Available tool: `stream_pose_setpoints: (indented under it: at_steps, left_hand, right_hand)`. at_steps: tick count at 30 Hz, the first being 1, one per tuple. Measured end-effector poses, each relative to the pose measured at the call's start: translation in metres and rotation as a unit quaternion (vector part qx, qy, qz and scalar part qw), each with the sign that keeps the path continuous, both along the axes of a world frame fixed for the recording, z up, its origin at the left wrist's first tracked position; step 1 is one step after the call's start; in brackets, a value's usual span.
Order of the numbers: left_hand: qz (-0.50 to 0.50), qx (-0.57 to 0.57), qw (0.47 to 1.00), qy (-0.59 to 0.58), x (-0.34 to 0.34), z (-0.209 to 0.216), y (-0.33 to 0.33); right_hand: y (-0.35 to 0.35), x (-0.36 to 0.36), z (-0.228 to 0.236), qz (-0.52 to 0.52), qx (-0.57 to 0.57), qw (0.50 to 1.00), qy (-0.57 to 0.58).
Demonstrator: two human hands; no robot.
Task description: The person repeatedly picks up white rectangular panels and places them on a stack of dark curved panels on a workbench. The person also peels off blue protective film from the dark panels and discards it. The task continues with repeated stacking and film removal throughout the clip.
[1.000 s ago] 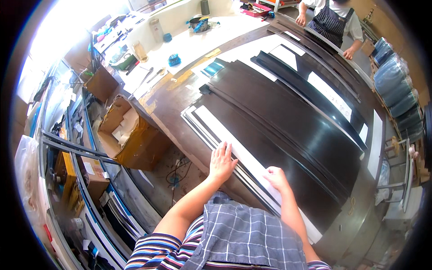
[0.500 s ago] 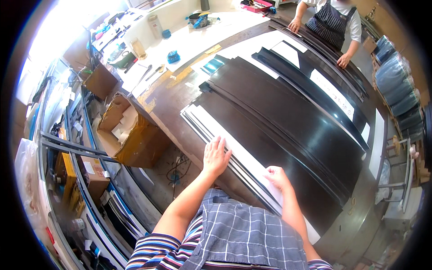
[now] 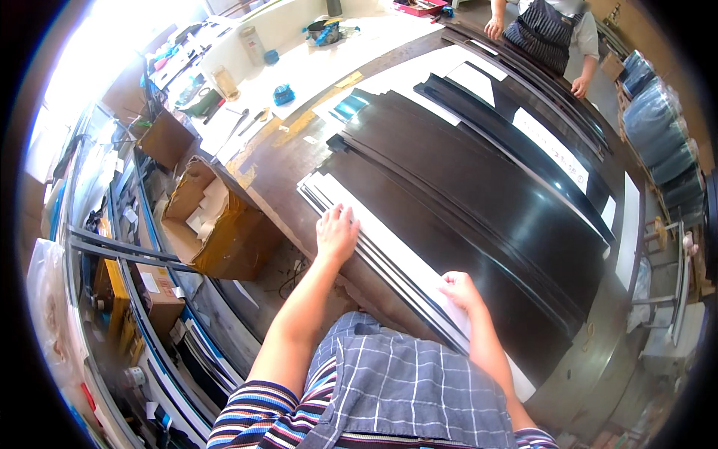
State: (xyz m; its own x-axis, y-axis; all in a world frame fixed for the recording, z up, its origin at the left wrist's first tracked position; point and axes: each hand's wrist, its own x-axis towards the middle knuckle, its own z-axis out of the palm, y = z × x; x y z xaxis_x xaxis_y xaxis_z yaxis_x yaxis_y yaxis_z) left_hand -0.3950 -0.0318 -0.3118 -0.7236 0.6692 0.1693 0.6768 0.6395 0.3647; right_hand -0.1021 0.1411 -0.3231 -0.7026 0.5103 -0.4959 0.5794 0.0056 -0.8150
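Note:
A long white strip tops a stack of thin white and dark strips along the near edge of the worktable. My left hand lies on it near its far left end, fingers stretched out and resting on the surface. Farther down the strip, my right hand has its fingers curled, with thumb and fingers pinching the strip's edge. Beside the strips spreads a wide pile of glossy dark panels. A narrow dark bar sits at the pile's far left corner.
A curved dark panel and white labels lie farther across the worktable. At the far side stands a co-worker in a striped apron. An open cardboard box and a rack of long strips are at my left.
My left hand has slid toward the strip's far left end. My right hand has barely moved. The co-worker's hands have shifted, and the head view has moved slightly.

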Motion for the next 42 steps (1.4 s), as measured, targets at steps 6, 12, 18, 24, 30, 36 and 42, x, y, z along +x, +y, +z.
stream_pose_setpoints:
  at_steps: [6,12,18,24,30,36,42]
  left_hand:
    - [0.008,-0.035,0.999,-0.021,-0.04,0.004,0.002]
    - [0.037,-0.09,0.994,-0.05,-0.038,0.015,0.014]
    - [0.046,-0.099,0.993,-0.042,-0.034,0.017,0.016]
    - [0.045,-0.123,0.991,-0.026,-0.03,0.021,0.018]
    - [0.049,-0.153,0.986,-0.042,-0.03,0.022,0.022]
    - [0.046,-0.14,0.988,-0.054,-0.029,0.02,0.021]
    - [0.045,-0.146,0.987,-0.054,-0.03,0.02,0.018]
  right_hand:
    - [0.002,-0.002,0.004,0.004,0.012,1.0,-0.022]
    - [0.006,0.017,0.019,0.019,0.007,0.998,-0.064]
    - [0.015,0.096,0.045,0.046,0.071,0.972,-0.219]
    - [0.012,0.097,0.048,0.033,0.072,0.963,-0.257]
    - [0.011,0.093,0.052,0.029,0.078,0.958,-0.276]
    - [0.011,0.087,0.061,0.045,0.08,0.95,-0.299]
    - [0.009,0.084,0.061,0.054,0.096,0.943,-0.313]
